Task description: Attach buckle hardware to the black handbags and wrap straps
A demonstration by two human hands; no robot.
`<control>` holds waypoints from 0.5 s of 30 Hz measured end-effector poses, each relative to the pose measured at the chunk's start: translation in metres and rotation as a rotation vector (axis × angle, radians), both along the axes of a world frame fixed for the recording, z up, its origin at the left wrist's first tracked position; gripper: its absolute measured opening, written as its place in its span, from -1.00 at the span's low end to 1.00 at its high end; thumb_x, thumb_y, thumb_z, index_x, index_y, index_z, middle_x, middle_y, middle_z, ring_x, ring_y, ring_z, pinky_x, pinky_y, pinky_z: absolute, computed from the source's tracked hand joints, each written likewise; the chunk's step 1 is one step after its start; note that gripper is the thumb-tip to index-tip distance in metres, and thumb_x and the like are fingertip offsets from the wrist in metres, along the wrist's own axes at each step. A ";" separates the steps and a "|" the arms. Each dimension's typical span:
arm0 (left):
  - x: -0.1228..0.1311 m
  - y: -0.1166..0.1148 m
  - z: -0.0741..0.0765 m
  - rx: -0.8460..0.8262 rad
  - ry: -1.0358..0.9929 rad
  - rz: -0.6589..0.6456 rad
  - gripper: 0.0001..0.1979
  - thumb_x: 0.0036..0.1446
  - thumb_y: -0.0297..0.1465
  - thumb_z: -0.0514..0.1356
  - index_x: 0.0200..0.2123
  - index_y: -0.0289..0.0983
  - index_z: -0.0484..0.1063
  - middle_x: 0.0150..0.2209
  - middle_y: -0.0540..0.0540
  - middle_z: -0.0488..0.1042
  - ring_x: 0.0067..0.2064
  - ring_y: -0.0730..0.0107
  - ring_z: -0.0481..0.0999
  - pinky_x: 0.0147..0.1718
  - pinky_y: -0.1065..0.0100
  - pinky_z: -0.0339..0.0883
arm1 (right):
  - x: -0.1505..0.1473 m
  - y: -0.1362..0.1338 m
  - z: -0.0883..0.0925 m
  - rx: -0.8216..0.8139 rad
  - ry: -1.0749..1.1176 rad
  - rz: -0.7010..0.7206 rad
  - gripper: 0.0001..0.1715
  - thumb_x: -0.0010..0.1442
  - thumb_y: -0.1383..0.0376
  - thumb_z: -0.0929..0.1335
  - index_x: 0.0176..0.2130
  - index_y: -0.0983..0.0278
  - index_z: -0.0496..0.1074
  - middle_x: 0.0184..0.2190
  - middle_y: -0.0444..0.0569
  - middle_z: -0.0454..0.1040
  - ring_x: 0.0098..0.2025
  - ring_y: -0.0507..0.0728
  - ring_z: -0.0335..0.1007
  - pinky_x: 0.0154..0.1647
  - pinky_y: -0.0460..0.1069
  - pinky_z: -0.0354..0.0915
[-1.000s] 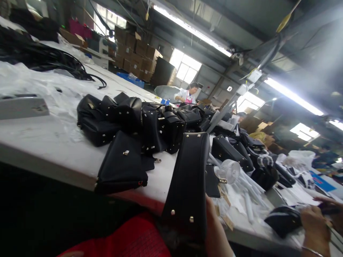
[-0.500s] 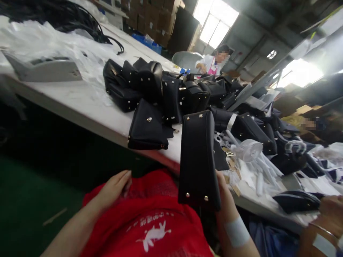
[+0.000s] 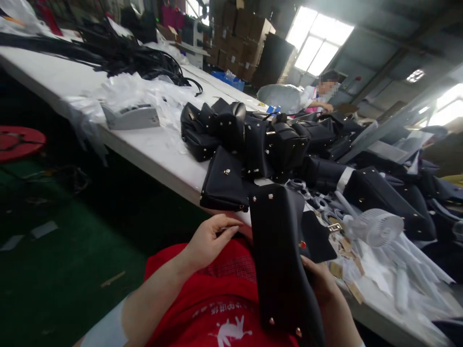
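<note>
Black bag [image 3: 291,270], side gripped by right hand [image 3: 320,279], apparently so studded base [image 3: 273,246] shows; left of grip, left hand [image 3: 208,243], hold unclear.

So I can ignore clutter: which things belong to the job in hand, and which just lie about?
Job in hand:
black bag in the right grip
probably the similar bags on the table

Seemingly just lying about:
white fan
grey tabletop device
red stool

Bags [image 3: 222,180] on table [image 3: 162,149] — fan [image 3: 379,227] (right)
</note>
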State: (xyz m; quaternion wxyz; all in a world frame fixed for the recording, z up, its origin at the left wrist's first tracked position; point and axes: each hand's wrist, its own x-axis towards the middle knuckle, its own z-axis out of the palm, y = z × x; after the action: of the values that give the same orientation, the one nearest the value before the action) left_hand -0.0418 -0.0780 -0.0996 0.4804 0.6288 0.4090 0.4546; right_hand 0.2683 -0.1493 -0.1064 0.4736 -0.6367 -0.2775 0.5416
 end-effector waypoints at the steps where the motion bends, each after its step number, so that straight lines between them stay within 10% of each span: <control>1: 0.002 0.001 0.004 0.037 0.020 0.061 -0.81 0.20 -0.34 0.17 -0.22 -0.26 0.57 -0.27 -0.10 0.52 -0.25 0.35 0.48 -0.24 0.36 0.34 | -0.002 0.000 0.002 -0.019 0.003 0.018 -0.36 -0.22 0.16 0.56 -0.10 0.29 0.58 -0.34 0.09 0.65 -0.13 0.45 0.54 -0.05 0.26 0.41; 5: 0.004 0.010 0.013 0.190 0.106 0.254 -0.84 0.13 -0.40 0.26 -0.20 -0.26 0.57 -0.37 -0.05 0.45 -0.36 0.41 0.41 -0.35 0.39 0.30 | -0.004 -0.003 0.003 -0.082 0.026 0.072 -0.33 -0.27 0.15 0.57 -0.12 0.34 0.57 -0.36 0.14 0.64 -0.18 0.44 0.56 -0.08 0.24 0.41; 11: -0.002 0.018 0.026 0.274 0.165 0.161 -0.85 0.03 -0.45 0.35 -0.26 -0.27 0.57 -0.41 -0.01 0.38 -0.42 0.46 0.37 -0.44 0.43 0.24 | 0.005 -0.009 -0.007 -0.266 0.029 0.149 -0.45 -0.22 0.02 0.54 -0.29 0.34 0.60 -0.47 0.15 0.61 -0.39 0.41 0.57 -0.27 0.21 0.45; 15: -0.006 0.020 0.035 0.272 0.134 0.134 -0.88 0.06 -0.43 0.32 -0.28 -0.28 0.58 -0.44 -0.01 0.37 -0.45 0.48 0.38 -0.46 0.43 0.25 | 0.004 -0.006 -0.010 -0.130 0.006 0.114 -0.30 -0.26 0.04 0.55 -0.12 0.29 0.57 -0.29 0.16 0.63 -0.16 0.48 0.55 -0.13 0.24 0.45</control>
State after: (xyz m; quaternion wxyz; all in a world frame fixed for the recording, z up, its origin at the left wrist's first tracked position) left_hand -0.0480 -0.0576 -0.0649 0.3310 0.6883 0.4159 0.4937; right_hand 0.2728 -0.1551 -0.1164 0.4003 -0.6478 -0.2762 0.5864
